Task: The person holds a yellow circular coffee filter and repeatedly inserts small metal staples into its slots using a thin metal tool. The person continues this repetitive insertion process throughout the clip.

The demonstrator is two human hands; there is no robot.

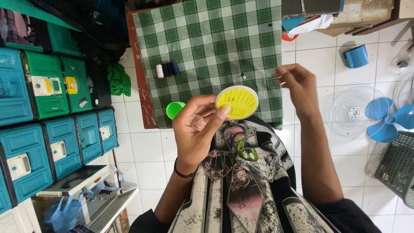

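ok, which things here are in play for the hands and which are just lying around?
In play:
left hand, holding the round yellow needle case
right hand, raised over the green checked cloth
thread spools on that cloth

Lying about:
green cap
blue mug
fan guard and blue fan blade
teal boxes
dark basket

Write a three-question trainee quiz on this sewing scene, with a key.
1. True or false: the left hand holds the round yellow needle case.
2. How many thread spools lie on the green checked cloth?
3. The right hand is: A) gripping the green cap; B) raised over the cloth's right edge, fingers pinched; C) resting on the blue fan blades.

Key: 1 true; 2 three; 3 B.
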